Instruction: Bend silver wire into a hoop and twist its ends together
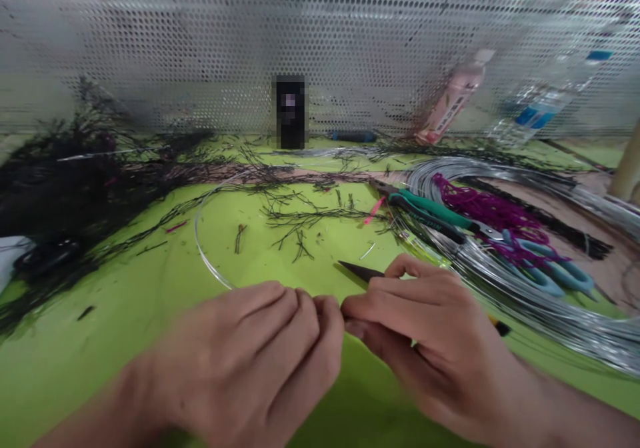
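My left hand is closed, back up, with a thin silver wire curving out from beneath it toward the back of the table. My right hand is closed in a pinch, its thumb and forefinger touching the left fingertips. Whatever the right fingers pinch is too small and covered to make out. A dark pointed tool tip sticks out past the right knuckles; whether the hand holds this tool or it lies behind the hand, I cannot tell.
Green-handled pliers, light-blue scissors and purple cord lie on a large silver wire coil at right. Black strands pile up at left. Behind stand a phone-like black object, a pink bottle and a clear bottle.
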### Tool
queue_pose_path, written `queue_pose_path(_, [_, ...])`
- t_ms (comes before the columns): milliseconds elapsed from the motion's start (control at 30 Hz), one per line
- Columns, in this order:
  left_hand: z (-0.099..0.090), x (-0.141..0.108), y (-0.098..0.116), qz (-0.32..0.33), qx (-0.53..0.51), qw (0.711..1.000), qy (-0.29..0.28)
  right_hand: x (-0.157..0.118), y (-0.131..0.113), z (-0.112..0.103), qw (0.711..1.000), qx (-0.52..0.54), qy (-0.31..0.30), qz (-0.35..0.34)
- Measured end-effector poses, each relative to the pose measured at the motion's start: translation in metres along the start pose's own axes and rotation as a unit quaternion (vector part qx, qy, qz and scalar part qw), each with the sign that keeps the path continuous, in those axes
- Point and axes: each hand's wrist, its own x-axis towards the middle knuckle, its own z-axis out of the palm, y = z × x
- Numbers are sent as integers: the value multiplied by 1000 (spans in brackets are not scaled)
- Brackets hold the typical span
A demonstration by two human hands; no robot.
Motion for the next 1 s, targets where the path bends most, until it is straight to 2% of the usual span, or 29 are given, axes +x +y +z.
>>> queue_pose_path(67, [2,1,1,27,31,999,15,-1,0,-1,1000,-1,0,2])
queue_pose_path(100, [4,3,2,9,17,1000,20,-1,1,-1,1000,-5,5,2])
queue_pose_path(167, [8,7,3,-101,-46,994,4,-1,2,-2,999,-20,27,-2])
queue_pose_path(200, [9,9,3,-176,-87,980,-21,-2,3,-2,999,-27,37,-7])
queue_pose_path(267, [7,12,2,-308,-167,932,-90,-2,4,-2,998,-40,46,-13])
queue_pose_path(300, [4,12,2,-353,-204,904,-125,-2,5,-1,998,-46,42,-16])
queue_pose_path(367, [-2,12,0,-401,-277,856,-169,-2,5,0,998,-58,30,-22])
queue_pose_path(467, [-10,9,-2,-436,-368,798,-195,-2,5,3,996,-73,23,-42])
queue_pose_path(567, [-12,7,-5,-477,-415,737,-238,-1,5,6,995,-83,23,-53])
queue_pose_path(700, [-11,6,-9,-500,-441,685,-293,-1,5,8,995,-83,17,-56])
queue_pose_path(800, [-9,4,-9,-492,-464,673,-299,-2,4,8,995,-82,10,-56])
queue_pose_path(1000, [0,-1,-7,-478,-516,671,-234,-1,5,8,996,-72,-18,-54])
